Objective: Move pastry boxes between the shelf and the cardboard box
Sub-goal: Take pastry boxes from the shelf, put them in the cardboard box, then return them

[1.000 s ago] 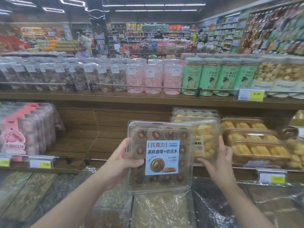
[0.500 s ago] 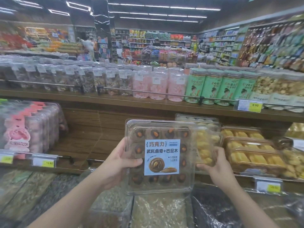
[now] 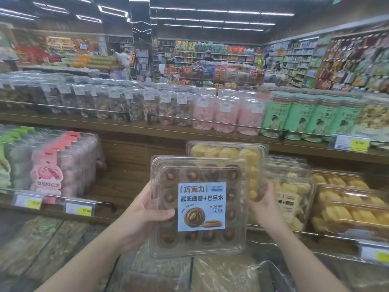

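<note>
In the head view, my left hand [image 3: 145,216] is gripping the chocolate cookie box [image 3: 199,205], held up in front of the wooden shelf [image 3: 126,131]. My right hand [image 3: 263,204] is gripping a yellow pastry box [image 3: 227,152] just behind it.

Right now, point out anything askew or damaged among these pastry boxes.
Nothing looks damaged. The left hand grips the chocolate cookie box, lid shut. The right hand holds a yellow pastry box tilted behind it, off the shelf stacks, which sit level.
</note>
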